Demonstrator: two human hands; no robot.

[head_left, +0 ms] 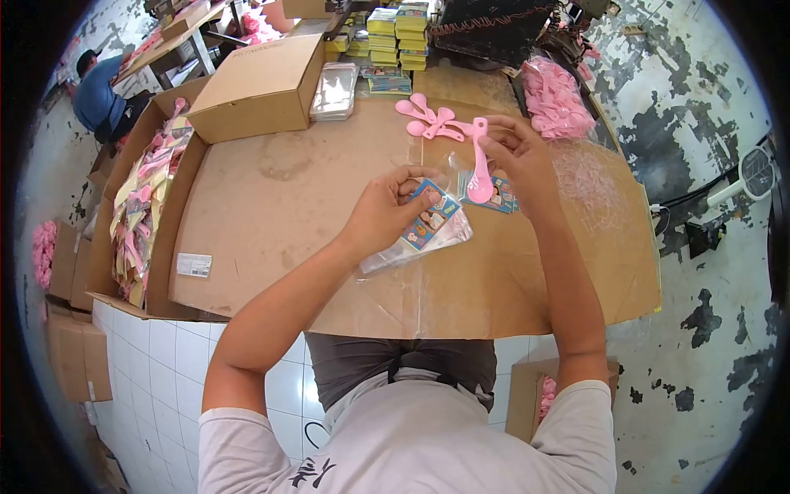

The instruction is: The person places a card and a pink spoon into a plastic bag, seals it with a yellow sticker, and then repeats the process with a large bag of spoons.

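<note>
My left hand pinches a blue printed card between thumb and fingers. Clear plastic bags lie just under the card and that hand. In my right hand is a pink spoon, gripped near the top of its handle with its bowl hanging down. The bowl overlaps a small stack of blue cards on the cardboard-covered table. Beyond the spoon, several loose pink spoons are clustered together.
On the left, an open box holds packed pink spoons; a closed carton stands behind it. Clear sleeves and yellow card stacks sit at the back. A bag of pink pieces lies back right. Another person crouches far left.
</note>
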